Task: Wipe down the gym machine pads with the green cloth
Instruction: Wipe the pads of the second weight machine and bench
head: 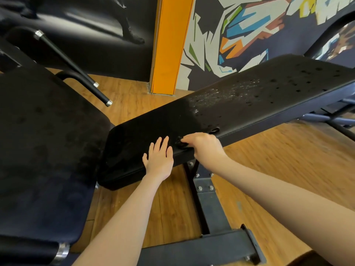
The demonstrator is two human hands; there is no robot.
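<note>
My left hand [159, 160] lies flat, fingers straight, on the pad [211, 112]; my right hand [203, 145] curls at its near edge on something dark, unclear what. No green cloth shows. The pad looks firm, damp, probably slick.

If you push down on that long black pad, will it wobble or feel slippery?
Probably it won't wobble: the pad sits on a bolted steel frame. It may feel slippery farther up, where droplets glisten. The left hand lies flat on its near end without visibly denting it, so it's likely firm.
</note>
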